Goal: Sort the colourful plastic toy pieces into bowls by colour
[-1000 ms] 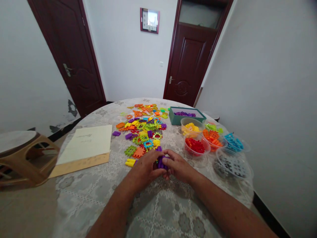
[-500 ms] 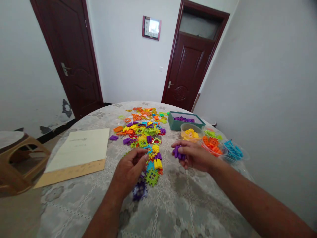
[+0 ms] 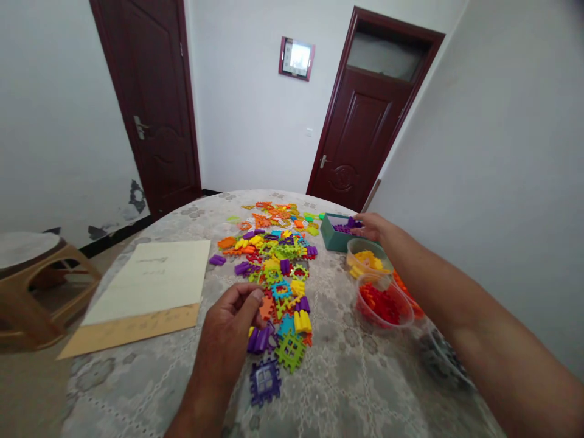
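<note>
Over the green box (image 3: 335, 242) at the far right of the table, my right hand (image 3: 375, 226) is closed on purple plastic building pieces (image 3: 352, 222) at its fingertips. More purple pieces lie in that box. My left hand (image 3: 235, 316) hovers at the left edge of a mixed pile of interlocking building pieces (image 3: 278, 249), thumb and fingers curled together; whether anything is between them is hidden. An orange piece (image 3: 266, 308) shows just beyond its fingertips. Nearby are a green square piece (image 3: 291, 351), yellow pieces (image 3: 302, 321) and a purple window-like square piece (image 3: 265, 381).
Clear tubs stand at the right: one with yellow pieces (image 3: 366, 263), one with red pieces (image 3: 381, 304), and one with dark pieces (image 3: 440, 359), partly under my right arm. A paper sheet (image 3: 150, 274) lies on cardboard (image 3: 132, 334) at left. A stool (image 3: 45, 292) stands beside the table.
My right hand has carried the purple pieces from near the pile away to the green box. The tub of red pieces now shows. My left hand's fingers have drawn closer together.
</note>
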Available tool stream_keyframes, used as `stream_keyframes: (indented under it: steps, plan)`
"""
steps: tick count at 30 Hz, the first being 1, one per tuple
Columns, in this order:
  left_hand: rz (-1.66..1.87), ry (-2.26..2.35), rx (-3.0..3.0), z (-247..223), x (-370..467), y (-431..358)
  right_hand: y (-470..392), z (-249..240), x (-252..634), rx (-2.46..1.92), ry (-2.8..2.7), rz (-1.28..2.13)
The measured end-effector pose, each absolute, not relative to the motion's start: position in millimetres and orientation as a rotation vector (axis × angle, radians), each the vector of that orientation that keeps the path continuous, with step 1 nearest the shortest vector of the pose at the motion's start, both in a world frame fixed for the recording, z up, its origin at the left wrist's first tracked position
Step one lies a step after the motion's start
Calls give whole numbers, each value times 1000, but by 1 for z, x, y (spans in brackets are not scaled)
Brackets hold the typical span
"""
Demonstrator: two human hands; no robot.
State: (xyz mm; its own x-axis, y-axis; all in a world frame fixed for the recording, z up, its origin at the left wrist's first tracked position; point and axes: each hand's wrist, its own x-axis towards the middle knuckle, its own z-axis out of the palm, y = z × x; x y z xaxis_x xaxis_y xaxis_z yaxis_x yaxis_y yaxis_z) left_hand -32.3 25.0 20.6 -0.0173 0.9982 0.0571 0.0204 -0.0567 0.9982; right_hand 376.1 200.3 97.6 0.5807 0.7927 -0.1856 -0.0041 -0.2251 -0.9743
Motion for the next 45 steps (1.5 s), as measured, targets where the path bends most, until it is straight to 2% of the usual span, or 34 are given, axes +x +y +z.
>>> stream_keyframes:
  steps: [11,16,20,23,27,32,36,41,45]
  plan:
    - [1364,1193,1167,20,-33,25,176,112,349,-1577,-816,646]
    - [1458,1129,1113,14,-30,28,97,108,289,-1443,-1439,664]
    - [1504,1098,1095,11,-28,30,6,80,223,-1373,-2035,597]
    - [1541,1089,1078,10,-28,31,-44,44,178,-1225,-2260,577]
    - [1573,1073,1043,7,-27,34,-71,1,142,-1197,-2473,480]
    - [1573,1111,1086,7,-30,38,-72,-20,131,-1330,-2561,352]
    - [1400,1359,1470,10,-40,36,-69,-23,131,-1369,-2601,271]
    - [894,1469,2103,13,-42,25,-69,-31,136,-1283,-2683,109]
    - [541,1498,2350,11,-41,17,-69,-40,140,-1226,-2644,68]
